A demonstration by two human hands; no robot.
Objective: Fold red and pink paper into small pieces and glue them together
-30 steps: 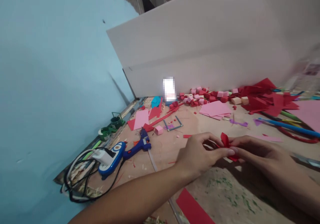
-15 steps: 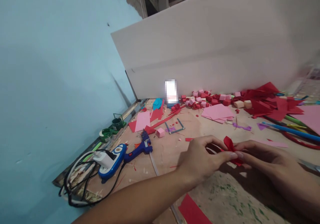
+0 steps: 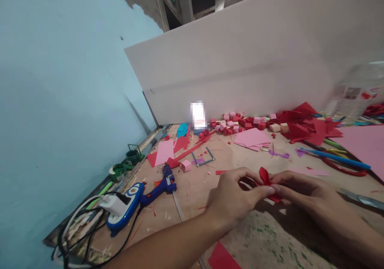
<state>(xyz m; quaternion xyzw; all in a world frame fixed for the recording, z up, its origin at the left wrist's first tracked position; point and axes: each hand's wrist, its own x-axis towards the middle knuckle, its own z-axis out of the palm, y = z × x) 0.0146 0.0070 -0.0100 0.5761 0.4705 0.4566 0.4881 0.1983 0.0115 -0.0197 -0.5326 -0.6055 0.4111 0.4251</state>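
A small piece of folded red paper is pinched between my two hands, above the near right part of the table. My left hand grips it from the left, thumb and fingertips closed. From the right, my right hand presses on it with its thumb against the left thumb. Part of the paper is hidden behind the fingers. Below my left forearm lies a flat red paper strip. Another red strip lies just beyond my left hand.
A blue glue gun lies left beside a blue-and-white power strip with tangled cables. Small pink and red paper cubes line the white board. Pink sheets, red-handled scissors and a clear plastic jar are further right.
The view has shifted to the right and tilted up a little, bringing the jar into sight. Both hands keep their pinch on the red paper with barely any change of pose.
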